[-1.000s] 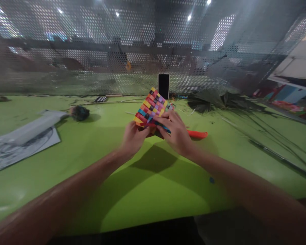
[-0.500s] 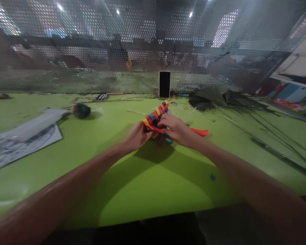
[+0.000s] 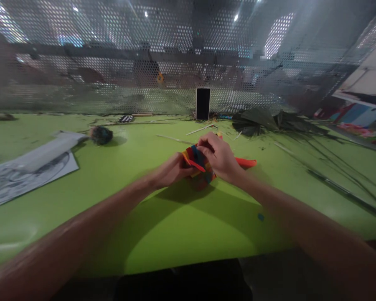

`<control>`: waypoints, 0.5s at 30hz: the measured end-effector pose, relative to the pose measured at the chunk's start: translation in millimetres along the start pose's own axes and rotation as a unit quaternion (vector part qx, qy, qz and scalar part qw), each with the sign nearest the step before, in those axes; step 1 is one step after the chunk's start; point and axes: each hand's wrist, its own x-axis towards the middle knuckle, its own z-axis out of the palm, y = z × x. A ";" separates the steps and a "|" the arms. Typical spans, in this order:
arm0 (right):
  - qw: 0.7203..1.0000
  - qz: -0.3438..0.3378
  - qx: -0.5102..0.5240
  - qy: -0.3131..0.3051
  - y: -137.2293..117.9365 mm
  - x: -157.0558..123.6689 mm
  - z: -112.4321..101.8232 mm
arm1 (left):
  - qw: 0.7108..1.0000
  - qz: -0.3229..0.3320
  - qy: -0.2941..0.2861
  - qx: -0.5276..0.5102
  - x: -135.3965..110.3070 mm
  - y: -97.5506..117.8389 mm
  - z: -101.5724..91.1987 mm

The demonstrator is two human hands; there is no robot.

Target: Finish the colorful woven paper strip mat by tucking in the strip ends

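A small piece woven from red, yellow, blue and dark strips [image 3: 200,158] is held just above the green table, its far part hidden by my right hand. My left hand [image 3: 173,170] is closed on its left end, thumb in front. A loose red strip [image 3: 196,166] sticks out over the thumb toward the right. Bent over the top of the weave, my right hand [image 3: 218,154] pinches with thumb and forefinger; I cannot make out what is between the fingertips. Past its wrist, an orange-red strip [image 3: 246,162] shows on the right.
A phone [image 3: 202,103] stands against the perforated metal screen [image 3: 113,83]. Dark fan-shaped leaves [image 3: 253,120] and long stems lie at right. At left are a dark fuzzy ball [image 3: 101,135], a plastic-wrapped roll [image 3: 47,152] and a printed sheet [image 3: 59,169]. A blue scrap [image 3: 261,217] lies near the front.
The woven piece has turned, so its far end now sits behind my right hand. My right hand has shifted slightly up and right, and its fingers have come to a pinch.
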 end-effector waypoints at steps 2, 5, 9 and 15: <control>1.000 -0.002 0.001 0.004 -1.4 -0.9 1.0 | 1.000 -0.009 0.013 -0.016 -0.4 -1.1 1.6; 1.000 -0.012 0.010 0.024 -2.6 -1.5 1.8 | 0.993 -0.028 0.053 -0.098 0.0 -2.0 8.2; 0.996 -0.017 0.040 0.076 -5.7 -2.4 1.7 | 0.968 -0.083 0.058 -0.231 -1.8 2.8 21.8; 0.990 0.011 0.095 0.106 -11.7 -6.1 4.4 | 0.960 -0.091 0.072 -0.255 -4.6 8.5 30.4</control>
